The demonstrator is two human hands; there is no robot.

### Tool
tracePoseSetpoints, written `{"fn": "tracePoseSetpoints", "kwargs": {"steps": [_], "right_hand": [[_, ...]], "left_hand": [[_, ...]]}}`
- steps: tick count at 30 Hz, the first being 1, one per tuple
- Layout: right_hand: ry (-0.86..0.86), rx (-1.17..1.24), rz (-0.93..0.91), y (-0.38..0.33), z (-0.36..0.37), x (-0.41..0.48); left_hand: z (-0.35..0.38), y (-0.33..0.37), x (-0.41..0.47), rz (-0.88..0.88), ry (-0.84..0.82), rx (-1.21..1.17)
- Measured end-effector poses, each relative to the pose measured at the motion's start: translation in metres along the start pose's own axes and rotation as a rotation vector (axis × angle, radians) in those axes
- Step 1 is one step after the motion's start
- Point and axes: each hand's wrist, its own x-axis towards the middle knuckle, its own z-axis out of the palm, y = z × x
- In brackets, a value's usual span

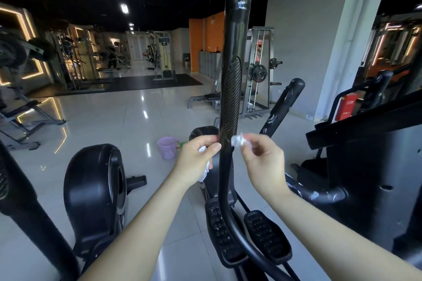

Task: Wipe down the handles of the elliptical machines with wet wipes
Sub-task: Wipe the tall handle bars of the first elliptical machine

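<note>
A tall black elliptical handle [233, 57] rises through the middle of the view, with a ribbed oval grip patch at mid-height. My left hand [196, 157] is closed on a white wet wipe [205, 167] and touches the left side of the handle just below the grip patch. My right hand [260, 159] pinches the other end of the white wipe [237, 140] at the handle's right side. The wipe appears to pass behind the bar, where it is hidden. A second black handle [283, 107] slants up to the right.
A small purple bucket [167, 147] stands on the glossy tiled floor beyond my left hand. The elliptical's pedals [267, 237] lie below. A black flywheel housing [96, 191] is at the left, another machine's dark body [370, 166] at the right, weight racks behind.
</note>
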Motion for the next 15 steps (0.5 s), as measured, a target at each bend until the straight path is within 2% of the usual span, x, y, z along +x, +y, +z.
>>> {"fn": "tracePoseSetpoints", "kwargs": {"steps": [4, 8, 12, 15], "right_hand": [[-0.019, -0.015, -0.187, -0.022, 0.011, -0.002], [-0.044, -0.134, -0.191, 0.005, 0.020, -0.014], [-0.163, -0.234, -0.026, 0.028, 0.020, -0.028], [-0.215, -0.160, 0.145, 0.024, 0.010, -0.038]], "left_hand": [[0.000, -0.005, -0.002, -0.024, 0.005, -0.029], [0.001, -0.009, -0.004, -0.026, -0.016, -0.048], [0.000, -0.015, -0.005, -0.025, 0.009, -0.012], [-0.002, -0.021, -0.011, -0.026, 0.010, -0.004]]}}
